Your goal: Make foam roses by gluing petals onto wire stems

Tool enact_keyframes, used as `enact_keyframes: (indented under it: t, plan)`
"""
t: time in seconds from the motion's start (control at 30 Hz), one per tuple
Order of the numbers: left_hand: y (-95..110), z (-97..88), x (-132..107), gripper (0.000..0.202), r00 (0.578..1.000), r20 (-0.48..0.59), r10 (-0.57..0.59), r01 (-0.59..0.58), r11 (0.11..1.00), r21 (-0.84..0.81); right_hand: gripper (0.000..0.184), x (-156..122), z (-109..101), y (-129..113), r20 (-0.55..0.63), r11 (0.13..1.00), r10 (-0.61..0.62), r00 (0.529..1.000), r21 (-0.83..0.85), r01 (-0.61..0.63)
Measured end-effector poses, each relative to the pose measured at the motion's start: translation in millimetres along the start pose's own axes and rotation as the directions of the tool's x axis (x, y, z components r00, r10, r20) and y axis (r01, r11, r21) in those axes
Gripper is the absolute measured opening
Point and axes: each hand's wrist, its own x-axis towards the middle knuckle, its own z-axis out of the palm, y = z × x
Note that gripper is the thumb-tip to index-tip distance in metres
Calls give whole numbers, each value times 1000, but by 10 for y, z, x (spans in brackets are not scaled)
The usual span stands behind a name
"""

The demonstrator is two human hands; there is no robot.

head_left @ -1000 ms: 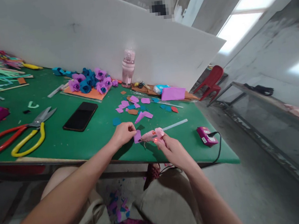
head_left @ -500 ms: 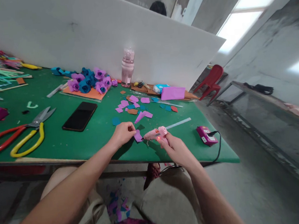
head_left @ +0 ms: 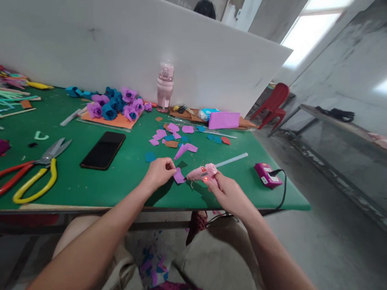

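A green worktop [head_left: 121,174] runs along a white board [head_left: 120,43], with big scissors [head_left: 23,173] and a black phone [head_left: 103,150] lying within easy reach. The right hand [head_left: 229,191] is wrapped around a pink glue gun [head_left: 202,173], nozzle aimed left, its red light on. The left hand [head_left: 160,171] pinches a small purple petal [head_left: 178,176] at the nozzle tip, near the front edge. No writing is legible anywhere.
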Motion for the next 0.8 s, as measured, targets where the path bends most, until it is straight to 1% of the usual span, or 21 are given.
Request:
enact_keyframes:
  t: [0.23,0.4,0.53,0.67,0.8]
  plan:
    - [-12,2,4,6,1000,7,-2,2,1000,2,35,-16,-37,-7,12,1000,-6,1000,-25,6]
    - [-6,2,-3,6,1000,3,-5,5,1000,-8,34,-28,-71,-22,-22,998,5,1000,-54,-6]
    - [15,-6,-10,6,1000,7,-12,12,1000,-10,34,-34,-39,-41,-24,999,2,1000,-46,-3]
    - [15,-6,-10,6,1000,10,-12,12,1000,-17,33,-13,6,-45,-7,999,-25,1000,-46,24]
    - [-1,1,-3,6,1000,7,-3,4,1000,-22,33,-4,5,-31,-14,998,-4,1000,-70,3]
